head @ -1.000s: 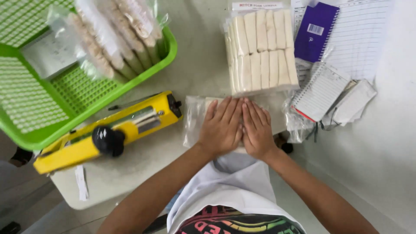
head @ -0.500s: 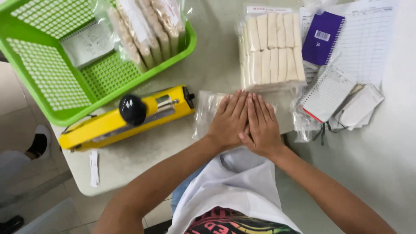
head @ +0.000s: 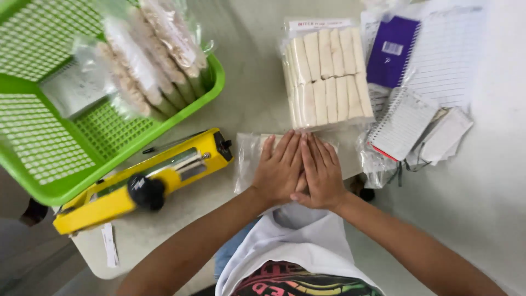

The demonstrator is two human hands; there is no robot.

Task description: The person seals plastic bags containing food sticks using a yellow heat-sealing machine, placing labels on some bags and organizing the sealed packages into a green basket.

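Note:
My left hand and my right hand lie flat side by side, fingers together, pressing down on a clear plastic bag of pale rolls at the table's near edge. Most of the bag is hidden under my palms; its open left end sticks out beside a yellow bag sealer with a black knob. Just beyond my fingertips lies a sealed pack of white rolls in two rows.
A green plastic basket at the left holds several upright packs of rolls. A purple notebook, a ruled sheet and a spiral notepad lie at the right. A small paper strip lies near the table corner.
Both hands stay pressed flat on the bag, my right hand now overlapping the left slightly. The view swung left and back, so the basket and sealer shift in frame.

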